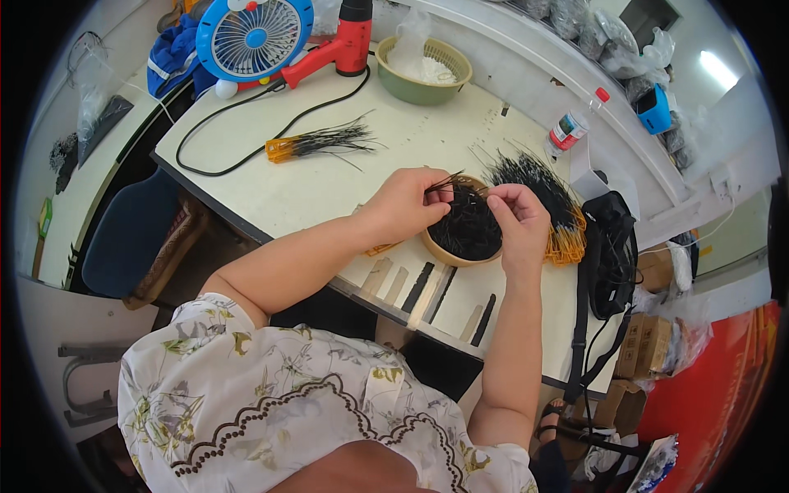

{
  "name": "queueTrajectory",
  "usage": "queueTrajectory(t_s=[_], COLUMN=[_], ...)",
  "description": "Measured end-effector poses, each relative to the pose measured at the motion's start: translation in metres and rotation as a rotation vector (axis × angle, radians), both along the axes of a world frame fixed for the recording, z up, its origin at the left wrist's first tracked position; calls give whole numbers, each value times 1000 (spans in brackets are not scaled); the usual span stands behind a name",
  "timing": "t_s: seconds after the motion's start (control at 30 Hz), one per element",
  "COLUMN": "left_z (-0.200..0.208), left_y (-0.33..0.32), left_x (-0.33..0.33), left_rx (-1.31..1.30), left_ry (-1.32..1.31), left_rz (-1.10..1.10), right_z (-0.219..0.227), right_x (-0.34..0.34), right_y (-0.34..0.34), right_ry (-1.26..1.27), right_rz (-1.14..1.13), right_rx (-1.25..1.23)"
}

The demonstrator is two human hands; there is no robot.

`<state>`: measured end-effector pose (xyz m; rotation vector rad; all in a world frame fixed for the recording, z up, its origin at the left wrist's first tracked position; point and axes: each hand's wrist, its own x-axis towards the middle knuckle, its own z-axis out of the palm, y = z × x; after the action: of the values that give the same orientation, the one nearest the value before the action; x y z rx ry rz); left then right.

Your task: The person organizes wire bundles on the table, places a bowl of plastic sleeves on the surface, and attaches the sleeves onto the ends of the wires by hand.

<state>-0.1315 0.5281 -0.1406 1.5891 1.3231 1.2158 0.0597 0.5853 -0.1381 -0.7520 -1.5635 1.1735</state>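
Observation:
A round tan bowl filled with short black pieces sits near the table's front edge. Over its left side, my left hand pinches a few thin black strands between thumb and fingers. My right hand is at the bowl's right rim, its thumb and forefinger closed together; whatever they hold is too small to make out. Just beyond that hand lies a large bundle of black strands with orange ends. A smaller orange-ended bundle rests farther back on the left.
Behind stand a blue fan, a red heat gun with a looping black cord, and a green basket. A bottle and a black bag are on the right. Flat strips lie along the front edge.

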Motion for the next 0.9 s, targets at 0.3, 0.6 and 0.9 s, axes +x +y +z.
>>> queueTrajectory(t_s=[0.3,0.6,0.9], left_z=[4,4,5], left_y=[-3,-4,-5], left_x=[5,5,6], left_rx=[39,78,76], left_ry=[49,100,121], left_rz=[-13,-11,-9], right_z=[2,4,2], right_x=[5,8,15], right_y=[1,1,4], right_ry=[-15,-15,-118], right_rz=[10,35,96], right_rx=[-14,-16,44])
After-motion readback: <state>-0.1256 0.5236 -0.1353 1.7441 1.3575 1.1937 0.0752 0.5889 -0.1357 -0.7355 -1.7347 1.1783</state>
